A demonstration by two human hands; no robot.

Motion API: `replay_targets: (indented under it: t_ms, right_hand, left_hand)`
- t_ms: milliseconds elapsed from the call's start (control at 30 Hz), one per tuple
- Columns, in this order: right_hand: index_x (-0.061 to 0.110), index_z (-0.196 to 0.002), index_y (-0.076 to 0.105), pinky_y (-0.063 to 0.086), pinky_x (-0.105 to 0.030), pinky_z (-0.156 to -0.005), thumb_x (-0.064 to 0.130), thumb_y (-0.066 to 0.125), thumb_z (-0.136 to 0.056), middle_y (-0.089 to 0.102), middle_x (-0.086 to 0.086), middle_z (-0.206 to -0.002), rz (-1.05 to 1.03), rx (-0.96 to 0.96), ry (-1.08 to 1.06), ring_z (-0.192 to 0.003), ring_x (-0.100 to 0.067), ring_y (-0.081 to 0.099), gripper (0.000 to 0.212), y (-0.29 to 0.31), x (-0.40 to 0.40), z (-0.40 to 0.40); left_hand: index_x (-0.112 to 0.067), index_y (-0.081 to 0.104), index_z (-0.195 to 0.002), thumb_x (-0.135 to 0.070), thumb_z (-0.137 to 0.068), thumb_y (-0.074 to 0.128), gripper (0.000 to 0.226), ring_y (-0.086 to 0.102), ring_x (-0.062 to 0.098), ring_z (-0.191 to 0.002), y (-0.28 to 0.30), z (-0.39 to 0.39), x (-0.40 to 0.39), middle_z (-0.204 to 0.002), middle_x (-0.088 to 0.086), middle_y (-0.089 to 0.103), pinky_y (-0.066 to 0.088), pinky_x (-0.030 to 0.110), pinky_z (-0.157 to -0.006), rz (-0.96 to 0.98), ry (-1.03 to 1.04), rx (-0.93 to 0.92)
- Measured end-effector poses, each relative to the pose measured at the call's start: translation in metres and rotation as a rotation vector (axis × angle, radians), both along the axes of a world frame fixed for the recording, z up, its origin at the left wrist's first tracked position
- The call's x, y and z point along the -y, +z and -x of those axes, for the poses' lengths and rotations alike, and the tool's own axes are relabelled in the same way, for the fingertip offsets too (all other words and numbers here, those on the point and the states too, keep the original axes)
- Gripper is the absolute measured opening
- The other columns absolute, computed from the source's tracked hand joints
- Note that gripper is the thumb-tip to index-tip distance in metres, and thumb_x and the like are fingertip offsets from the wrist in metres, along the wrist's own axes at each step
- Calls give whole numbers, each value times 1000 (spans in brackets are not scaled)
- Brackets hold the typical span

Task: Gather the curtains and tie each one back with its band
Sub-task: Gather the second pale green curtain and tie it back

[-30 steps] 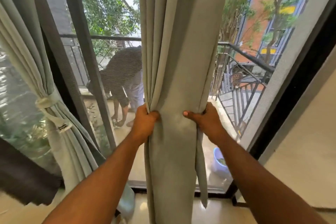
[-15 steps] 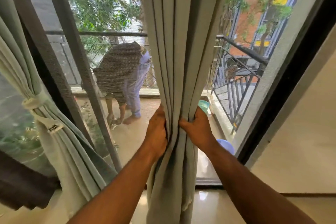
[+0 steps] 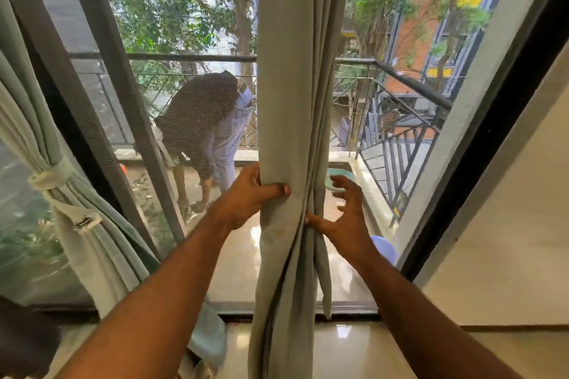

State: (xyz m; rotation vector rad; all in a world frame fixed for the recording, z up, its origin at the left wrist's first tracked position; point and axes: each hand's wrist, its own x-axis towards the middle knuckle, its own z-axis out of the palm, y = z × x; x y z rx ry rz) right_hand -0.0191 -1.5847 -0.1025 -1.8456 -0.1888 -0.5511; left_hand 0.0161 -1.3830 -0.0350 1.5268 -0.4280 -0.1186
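A pale grey-green curtain (image 3: 292, 101) hangs gathered into a narrow column in front of me. My left hand (image 3: 249, 194) grips its left side, thumb across the front folds. My right hand (image 3: 345, 218) is at the curtain's right edge with fingers spread apart; only the thumb touches the fabric. At the far left a second curtain (image 3: 101, 240) is gathered and tied with a pale band (image 3: 52, 175) whose tail hangs down.
Behind the curtain is a sliding glass door with a dark frame (image 3: 123, 101). On the balcony a person (image 3: 203, 126) bends over near the railing (image 3: 409, 83). A teal tub (image 3: 338, 177) and a blue bucket (image 3: 385, 248) sit outside. A cream wall (image 3: 508, 224) is at right.
The curtain has been squeezed narrower. My right hand has let go of its grip and opened its fingers, sitting lower at the right edge. My left hand stays clamped on the folds.
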Motion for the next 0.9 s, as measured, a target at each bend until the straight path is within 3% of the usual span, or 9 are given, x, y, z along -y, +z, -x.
replay_targets:
  t_ms: [133,200,300,367,433,533,667,800,900]
  right_hand:
    - [49,-107,48,45,-13,-72,32,86,-54,54,7,-109,-15,-105,24,-82,-7,58,67,-21,1,-6]
    - [41,-94,54,46,-16,-64,25,84,-59,57,13,-90,-9,-157,74,-66,-4,55,49,-28,-2,-10]
    - [34,-86,63,50,-28,-62,21,81,-62,62,12,-81,-16,-262,143,-66,-8,55,33,-34,-6,-12]
    - [28,-81,71,49,-37,-65,11,83,-65,65,-3,-79,-18,-323,203,-67,-14,55,26,-33,-3,-12]
    - [21,-72,74,47,-27,-60,4,82,-71,67,-3,-67,35,-371,282,-60,-9,54,19,-24,7,-11]
    - [27,-69,72,40,-16,-54,9,78,-78,63,9,-60,220,-419,305,-49,0,50,20,4,33,-11]
    - [31,-76,62,42,-18,-64,11,72,-84,61,12,-72,610,-278,158,-62,5,57,23,60,65,-17]
    - [26,-97,72,50,-38,-86,18,65,-88,71,6,-95,833,-209,-26,-93,-18,65,14,101,73,-33]
    - [19,-100,75,49,-39,-90,8,65,-86,69,-6,-108,893,-178,-51,-103,-26,62,20,109,57,-51]
  left_hand:
    - [-22,63,-103,5,-82,68,35,72,6,-85,-4,-8,-7,-89,-11,76,55,17,-70,23,21,-20]
    - [-22,64,-103,5,-82,68,35,72,7,-86,-6,-12,-10,-91,-10,76,55,17,-70,22,23,-20]
    - [-23,62,-106,3,-83,69,35,72,5,-86,-7,-15,-12,-92,-12,76,55,16,-70,10,28,-16]
    - [-26,60,-108,1,-83,70,38,71,4,-87,-8,-17,-16,-92,-15,75,54,15,-70,2,38,-6]
    - [-28,58,-108,1,-82,71,41,70,4,-89,-8,-21,-21,-93,-17,74,54,15,-72,4,57,0]
    - [-29,58,-108,4,-83,70,43,70,0,-87,-7,-28,-32,-93,-19,74,54,14,-71,-23,67,18]
    - [-20,66,-101,8,-82,69,34,72,6,-84,-5,-34,-40,-90,-10,76,56,18,-70,-42,53,12]
    - [-16,77,-85,12,-77,66,31,72,17,-84,-5,-34,-32,-87,1,76,57,27,-71,43,-43,-145]
    - [-16,80,-85,7,-70,66,31,73,18,-84,-8,-28,-20,-88,4,76,58,29,-71,117,-199,-264]
